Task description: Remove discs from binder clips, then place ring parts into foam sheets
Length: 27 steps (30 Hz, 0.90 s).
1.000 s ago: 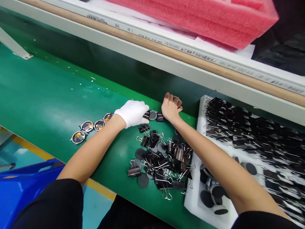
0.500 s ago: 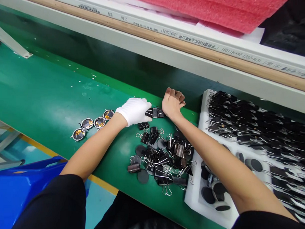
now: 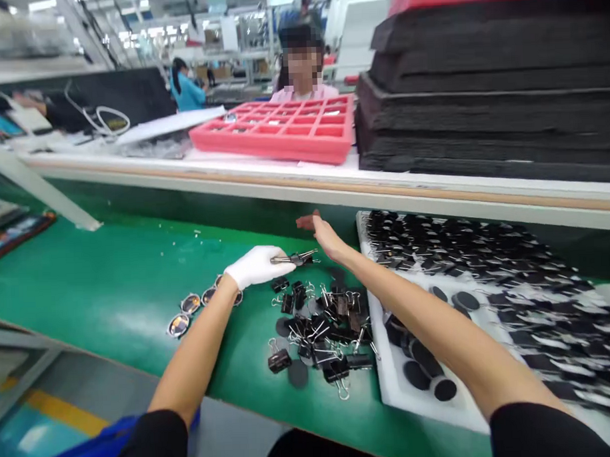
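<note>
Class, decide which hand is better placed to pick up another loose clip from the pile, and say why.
Probably the right hand: it looks open and empty, just beyond the pile. The white-gloved left hand is gripping a binder clip.

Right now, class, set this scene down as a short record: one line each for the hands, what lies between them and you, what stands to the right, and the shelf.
Left hand: white-gloved, gripping at least one black binder clip
Right hand: bare, open, beside the clip, apparently not touching it
In front: loose heap of binder clips and dark discs on the green tabletop
To the right: white foam tray bearing clips and discs
Shelf: pink compartment tray and stacked black slabs
</note>
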Each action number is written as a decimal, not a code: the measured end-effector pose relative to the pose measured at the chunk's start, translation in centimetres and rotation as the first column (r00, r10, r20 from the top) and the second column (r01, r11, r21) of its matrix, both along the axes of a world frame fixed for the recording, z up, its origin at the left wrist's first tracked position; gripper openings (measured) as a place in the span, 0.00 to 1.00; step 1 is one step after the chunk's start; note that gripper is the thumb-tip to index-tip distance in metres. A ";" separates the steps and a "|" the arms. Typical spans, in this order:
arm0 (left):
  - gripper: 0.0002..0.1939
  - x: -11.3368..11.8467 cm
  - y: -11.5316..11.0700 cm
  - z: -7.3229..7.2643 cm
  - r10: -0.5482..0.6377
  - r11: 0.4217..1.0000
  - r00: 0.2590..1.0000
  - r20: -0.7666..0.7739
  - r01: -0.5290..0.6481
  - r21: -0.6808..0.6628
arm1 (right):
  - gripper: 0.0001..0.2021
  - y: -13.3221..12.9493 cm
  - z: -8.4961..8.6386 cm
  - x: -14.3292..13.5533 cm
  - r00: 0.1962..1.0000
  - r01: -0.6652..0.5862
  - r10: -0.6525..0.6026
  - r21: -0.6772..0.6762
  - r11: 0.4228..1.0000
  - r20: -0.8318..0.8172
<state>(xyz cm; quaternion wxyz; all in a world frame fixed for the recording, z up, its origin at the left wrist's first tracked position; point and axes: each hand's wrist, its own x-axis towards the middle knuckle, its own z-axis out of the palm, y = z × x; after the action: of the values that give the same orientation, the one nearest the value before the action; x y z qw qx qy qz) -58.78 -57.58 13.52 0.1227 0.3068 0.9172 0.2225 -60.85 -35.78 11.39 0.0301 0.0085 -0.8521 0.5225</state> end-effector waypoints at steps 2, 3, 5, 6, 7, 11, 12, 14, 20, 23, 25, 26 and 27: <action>0.30 1.3 0.4 0.9 -0.009 0.984 0.982 0.190 -0.025 0.176 | 0.27 2.0 2.4 3.8 0.961 -0.270 0.265 -0.080 0.959 -0.075; 0.32 2.1 0.9 1.2 -0.023 0.968 0.957 0.290 -0.051 0.246 | 0.24 3.0 3.3 5.9 0.933 -0.352 0.345 -0.065 0.934 -0.103; 0.38 3.7 2.2 1.7 -0.042 0.939 0.896 0.441 -0.116 0.324 | 0.22 4.7 4.6 10.4 0.924 -0.373 0.365 -0.057 0.926 -0.111; 0.40 4.6 3.0 2.0 -0.040 0.927 0.879 0.475 -0.145 0.346 | 0.21 5.4 5.0 12.4 0.941 -0.333 0.324 -0.088 0.939 -0.099; 0.41 5.4 3.9 2.3 -0.041 0.916 0.875 0.482 -0.160 0.368 | 0.19 6.1 5.2 14.3 0.961 -0.273 0.264 -0.138 0.952 -0.082; 0.33 8.7 7.3 4.4 -0.128 0.927 0.932 0.340 -0.010 0.374 | 0.14 8.6 5.3 20.2 0.998 -0.063 0.061 -0.294 0.954 -0.017; 0.29 9.5 8.2 4.9 -0.162 0.944 0.949 0.270 0.070 0.323 | 0.14 9.2 5.2 21.4 1.000 -0.022 0.019 -0.305 0.952 -0.013; 0.22 10.8 10.0 5.7 -0.243 0.957 0.961 0.134 0.216 0.192 | 0.13 10.4 4.6 24.0 0.998 0.050 -0.062 -0.296 0.954 -0.031; 0.20 12.9 16.0 5.9 -0.523 0.851 0.841 0.138 0.522 0.047 | 0.12 13.3 2.0 31.5 0.947 0.280 -0.307 -0.231 0.932 -0.089; 0.20 13.6 19.5 5.8 -0.607 0.788 0.780 0.153 0.616 -0.013 | 0.11 14.8 0.8 34.6 0.897 0.396 -0.425 -0.208 0.895 -0.120; 0.21 14.5 22.1 5.6 -0.668 0.728 0.733 0.129 0.679 -0.093 | 0.11 16.0 -0.1 36.5 0.836 0.486 -0.511 -0.162 0.859 -0.202; 0.22 15.3 23.5 5.5 -0.699 0.696 0.710 0.087 0.703 -0.147 | 0.12 16.6 -0.6 37.3 0.788 0.548 -0.563 -0.132 0.826 -0.251; 0.22 16.1 25.0 5.1 -0.727 0.667 0.686 0.025 0.716 -0.206 | 0.14 17.3 -1.2 38.1 0.721 0.628 -0.624 -0.097 0.772 -0.300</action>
<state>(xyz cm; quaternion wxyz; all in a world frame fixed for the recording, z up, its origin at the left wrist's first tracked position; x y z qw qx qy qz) -42.66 -32.59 18.66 0.2036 0.6368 0.7417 0.0538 -22.73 -18.52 10.19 0.3402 -0.1962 -0.7916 0.4681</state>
